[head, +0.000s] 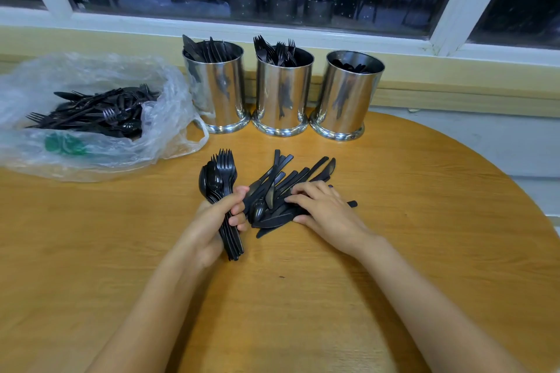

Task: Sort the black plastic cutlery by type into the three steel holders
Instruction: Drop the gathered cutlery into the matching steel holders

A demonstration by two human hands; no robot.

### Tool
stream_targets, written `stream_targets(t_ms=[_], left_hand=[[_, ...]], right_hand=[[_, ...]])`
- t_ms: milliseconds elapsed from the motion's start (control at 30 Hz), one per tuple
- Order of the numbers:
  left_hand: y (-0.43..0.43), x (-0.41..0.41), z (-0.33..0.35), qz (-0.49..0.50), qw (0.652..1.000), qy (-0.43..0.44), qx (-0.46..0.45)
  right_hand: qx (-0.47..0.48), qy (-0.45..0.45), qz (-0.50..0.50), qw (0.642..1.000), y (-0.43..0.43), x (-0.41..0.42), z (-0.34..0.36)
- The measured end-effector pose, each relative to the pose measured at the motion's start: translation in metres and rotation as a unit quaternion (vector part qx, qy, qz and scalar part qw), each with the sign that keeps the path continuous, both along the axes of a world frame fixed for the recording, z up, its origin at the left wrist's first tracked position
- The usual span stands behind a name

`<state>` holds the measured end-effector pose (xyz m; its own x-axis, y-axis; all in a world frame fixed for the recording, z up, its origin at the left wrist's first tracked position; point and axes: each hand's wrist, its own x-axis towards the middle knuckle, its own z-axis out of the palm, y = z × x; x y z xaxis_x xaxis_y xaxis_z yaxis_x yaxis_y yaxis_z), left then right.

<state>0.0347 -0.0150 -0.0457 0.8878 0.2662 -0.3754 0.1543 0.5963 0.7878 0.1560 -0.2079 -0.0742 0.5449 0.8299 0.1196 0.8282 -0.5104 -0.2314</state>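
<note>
A bundle of spoons and forks [219, 172] is gripped upright in the left hand [218, 221], fingers curled round the handles. The right hand [324, 209] is laid on a loose pile [281, 185], mostly knives, fingers lightly spread. One type is best drawn out at a time, heads aligned. Behind, knives are held in the left holder [216, 91], forks in the middle holder [283, 97], seemingly spoons low in the right holder [345, 100]. More cutlery is left in a plastic bag [91, 70].
</note>
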Motion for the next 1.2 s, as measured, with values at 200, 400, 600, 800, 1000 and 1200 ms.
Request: stream_targets(t_ms=[200, 400, 600, 800, 1000, 1200], left_hand=[[0.002, -0.002, -0.001, 0.002, 1.000, 0.005, -0.001], [0.002, -0.002, 0.000, 0.005, 1.000, 0.005, -0.011], [0.001, 0.001, -0.003, 0.008, 1.000, 0.011, -0.022], [0.003, 0.000, -0.006, 0.007, 0.999, 0.011, -0.032], [0.004, 0.001, -0.007, 0.007, 0.999, 0.011, -0.035], [0.005, -0.001, -0.006, 0.011, 0.999, 0.009, -0.035]], right_hand=[[-0.057, -0.010, -0.028, 0.998, 0.008, 0.006, 0.003], [-0.079, -0.001, -0.065, 0.995, 0.002, 0.013, 0.007], [-0.056, -0.033, -0.037, 0.997, 0.004, 0.000, 0.011], [-0.065, -0.008, -0.016, 0.998, -0.002, -0.005, 0.019], [-0.126, 0.024, -0.053, 0.990, 0.008, -0.002, 0.022], [-0.189, 0.061, -0.057, 0.978, 0.013, 0.002, 0.026]])
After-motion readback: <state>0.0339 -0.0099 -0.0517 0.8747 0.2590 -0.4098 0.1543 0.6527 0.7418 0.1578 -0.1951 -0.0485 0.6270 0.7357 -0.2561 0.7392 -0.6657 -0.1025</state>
